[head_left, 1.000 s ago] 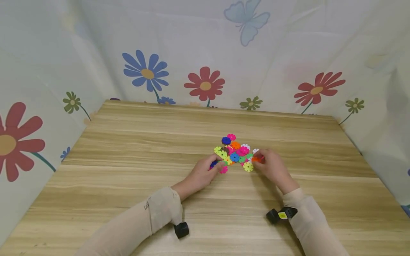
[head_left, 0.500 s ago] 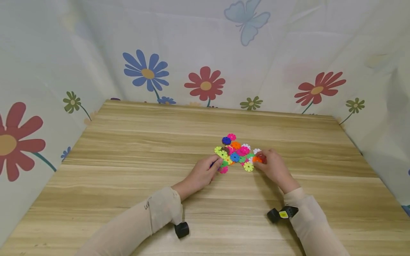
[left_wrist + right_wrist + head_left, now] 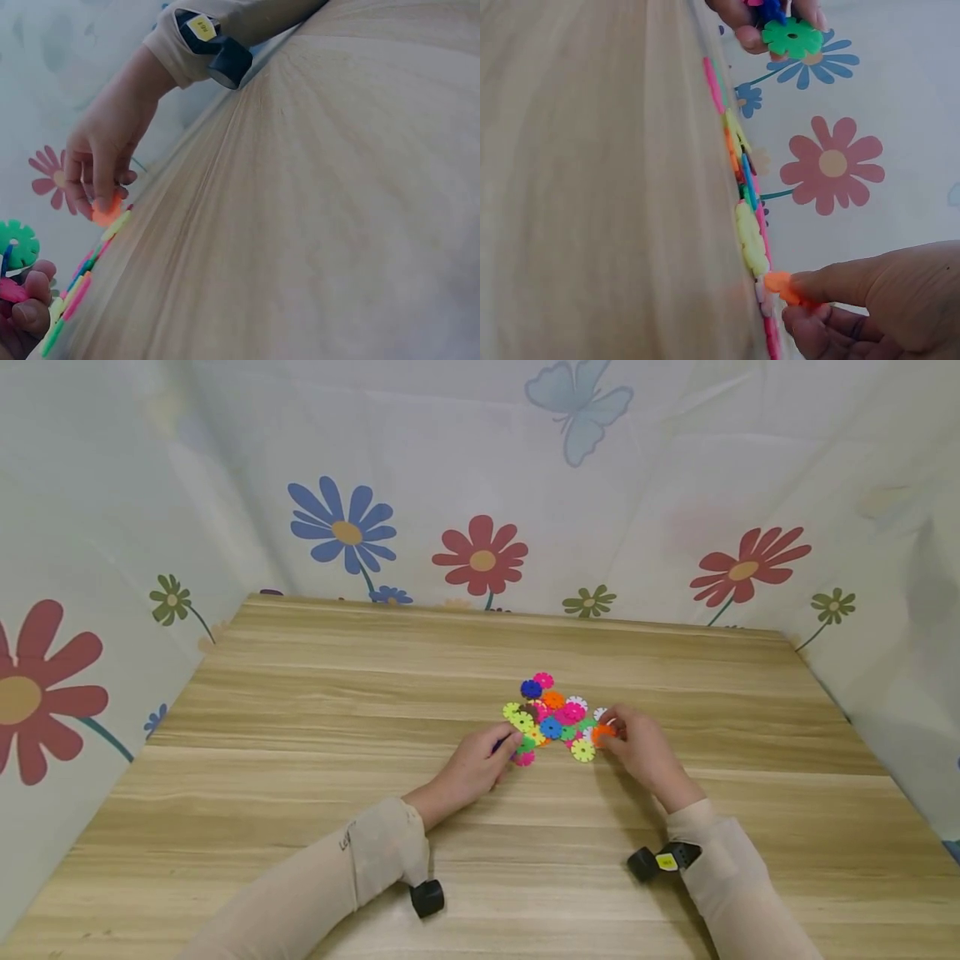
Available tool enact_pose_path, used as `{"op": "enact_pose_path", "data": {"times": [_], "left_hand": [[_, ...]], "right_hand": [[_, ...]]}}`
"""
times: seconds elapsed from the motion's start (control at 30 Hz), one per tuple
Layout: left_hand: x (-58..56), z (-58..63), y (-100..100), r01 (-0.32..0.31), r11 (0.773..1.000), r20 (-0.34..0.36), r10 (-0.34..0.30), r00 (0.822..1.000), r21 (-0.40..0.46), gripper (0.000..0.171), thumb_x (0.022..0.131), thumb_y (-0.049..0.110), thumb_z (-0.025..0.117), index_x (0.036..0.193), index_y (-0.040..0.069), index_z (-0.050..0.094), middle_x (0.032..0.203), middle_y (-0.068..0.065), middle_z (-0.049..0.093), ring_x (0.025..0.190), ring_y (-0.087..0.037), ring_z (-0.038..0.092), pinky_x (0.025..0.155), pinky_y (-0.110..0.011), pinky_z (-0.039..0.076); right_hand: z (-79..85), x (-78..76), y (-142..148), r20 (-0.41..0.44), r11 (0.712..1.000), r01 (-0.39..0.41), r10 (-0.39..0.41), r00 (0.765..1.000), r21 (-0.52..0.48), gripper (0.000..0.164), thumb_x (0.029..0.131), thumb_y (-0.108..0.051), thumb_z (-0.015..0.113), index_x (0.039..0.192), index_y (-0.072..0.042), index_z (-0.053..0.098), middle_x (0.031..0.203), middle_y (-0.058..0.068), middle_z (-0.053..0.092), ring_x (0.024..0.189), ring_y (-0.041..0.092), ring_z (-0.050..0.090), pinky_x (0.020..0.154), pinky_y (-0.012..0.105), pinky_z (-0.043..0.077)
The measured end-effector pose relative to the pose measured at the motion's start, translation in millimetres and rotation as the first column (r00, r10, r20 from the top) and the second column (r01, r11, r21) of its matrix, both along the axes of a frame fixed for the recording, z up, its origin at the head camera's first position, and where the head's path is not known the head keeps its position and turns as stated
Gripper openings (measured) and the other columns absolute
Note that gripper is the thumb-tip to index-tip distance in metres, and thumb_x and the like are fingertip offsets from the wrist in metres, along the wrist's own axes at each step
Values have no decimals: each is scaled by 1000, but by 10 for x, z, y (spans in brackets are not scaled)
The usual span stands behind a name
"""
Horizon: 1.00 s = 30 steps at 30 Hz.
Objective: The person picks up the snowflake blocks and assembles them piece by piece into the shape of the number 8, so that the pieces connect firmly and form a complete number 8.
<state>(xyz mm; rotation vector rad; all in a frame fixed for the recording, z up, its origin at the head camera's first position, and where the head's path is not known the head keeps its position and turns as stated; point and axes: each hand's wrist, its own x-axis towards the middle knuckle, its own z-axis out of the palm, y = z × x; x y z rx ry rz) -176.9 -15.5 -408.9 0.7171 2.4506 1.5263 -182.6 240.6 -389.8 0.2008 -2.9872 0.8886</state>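
Slotted plastic snowflake discs in many colours lie in a loose pile (image 3: pixel 551 727) between the two hands. At the pile's left side, my left hand (image 3: pixel 472 762) grips a joined piece; its green disc (image 3: pixel 793 39), a blue disc (image 3: pixel 770 12) and some pink show in the right wrist view. My right hand (image 3: pixel 643 752) pinches an orange disc (image 3: pixel 602 735) between thumb and fingers at the pile's right edge. In the right wrist view, that orange disc (image 3: pixel 781 285) is beside the row of flat discs, and something red shows behind it, partly hidden by the fingers.
The wood-grain table (image 3: pixel 375 652) extends around the pile on all sides. A pale curtain (image 3: pixel 420 452) printed with flowers and a butterfly hangs behind and at both sides. Black wrist cameras (image 3: pixel 427 898) are strapped to both sleeves.
The piece in my left hand has turned, so its green disc faces up and less blue shows. My right hand has shifted very slightly right, and more of the orange disc is visible.
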Motion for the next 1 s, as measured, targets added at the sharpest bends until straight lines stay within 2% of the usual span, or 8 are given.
{"op": "enact_pose_path", "data": {"times": [0.2, 0.33, 0.47, 0.67, 0.8, 1.0], "left_hand": [[-6, -17, 1, 9, 1000, -1, -9, 1000, 5, 30, 103, 28, 44, 87, 6, 57, 53, 2, 46, 46, -9, 44, 49, -23, 42], [-11, -31, 0, 13, 1000, -8, -14, 1000, -2, 31, 103, 29, 44, 88, 6, 57, 54, 2, 46, 45, -9, 45, 49, -23, 42], [-14, -39, 0, 19, 1000, -6, -19, 1000, -13, 31, 103, 31, 44, 89, 7, 58, 54, 2, 47, 44, -9, 44, 49, -24, 43], [-9, -23, 3, 27, 999, 21, -27, 999, -22, 29, 102, 33, 44, 91, 10, 58, 53, 2, 46, 44, -10, 45, 50, -24, 42], [-4, -14, 4, 38, 999, 25, -38, 999, -28, 29, 103, 31, 44, 93, 7, 58, 54, 2, 46, 44, -10, 44, 49, -23, 42], [-7, -27, 2, 46, 999, 21, -45, 999, -25, 28, 103, 27, 44, 94, 5, 59, 55, 2, 47, 43, -9, 44, 47, -23, 41]], "right_hand": [[51, 13, -51, 8, 991, -13, 14, 1000, -132, 19, 89, -9, 66, 104, 2, 65, 85, 14, 67, 73, 17, 59, 62, 22, 48], [71, 35, -109, 77, 970, -42, 62, 995, -238, 17, 90, -11, 66, 99, 3, 64, 77, 13, 66, 62, 15, 56, 54, 22, 49], [71, 59, -176, 144, 940, -80, 134, 980, -331, 16, 92, -11, 63, 99, 4, 61, 70, 11, 63, 54, 13, 55, 49, 26, 50], [65, 108, -267, 148, 907, -123, 198, 969, -403, 19, 93, -9, 61, 102, 8, 61, 71, 15, 64, 56, 10, 55, 50, 26, 51], [63, 145, -338, 149, 887, -138, 224, 963, -441, 22, 93, -9, 61, 106, 9, 62, 70, 16, 64, 55, 10, 55, 50, 26, 51], [38, 159, -412, 167, 858, -129, 240, 956, -496, 24, 95, -11, 59, 108, 9, 62, 69, 9, 62, 56, 10, 55, 51, 24, 51]]}}
